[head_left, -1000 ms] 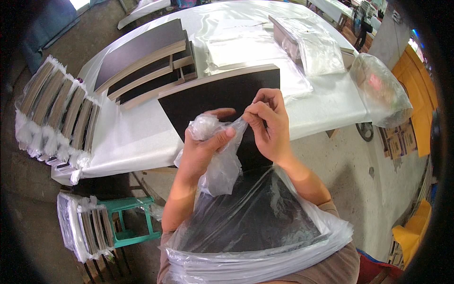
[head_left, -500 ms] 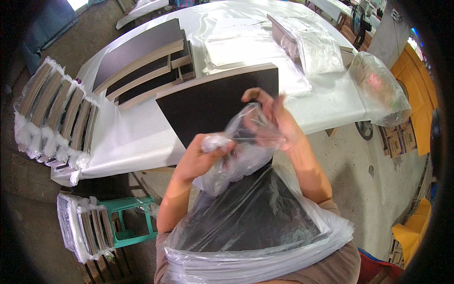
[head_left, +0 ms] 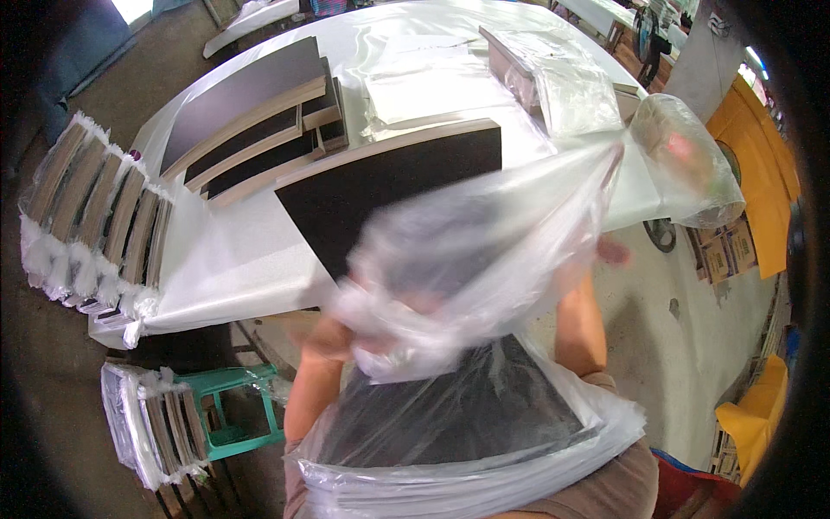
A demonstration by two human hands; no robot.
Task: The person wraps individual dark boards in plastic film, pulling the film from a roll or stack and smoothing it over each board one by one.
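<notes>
A clear plastic bag (head_left: 484,242) is spread in the air in front of me, blurred by motion. My left hand (head_left: 339,333) grips its bunched lower left part, some fingers veiled by the film. My right hand (head_left: 596,255) is at the bag's right side, mostly behind the film and smeared, so its fingers cannot be read. Beyond the bag, a black board (head_left: 346,195) with a pale edge leans at the table's near edge. Against my body rests a stack of plastic bags (head_left: 467,484), a dark panel (head_left: 450,411) showing through the film.
The white-covered table (head_left: 233,268) holds stacked black boards (head_left: 251,104), white sheets (head_left: 432,91) and a plastic-wrapped pack (head_left: 571,82). Wrapped boards (head_left: 95,199) stand along its left side. More wrapped boards (head_left: 160,424) are beside a green stool (head_left: 238,411). A filled clear bag (head_left: 687,160) hangs at the right corner.
The crumpled bag has been swung open and spread wide to the right. My right hand has moved right and slightly down behind it; my left has shifted slightly left and down.
</notes>
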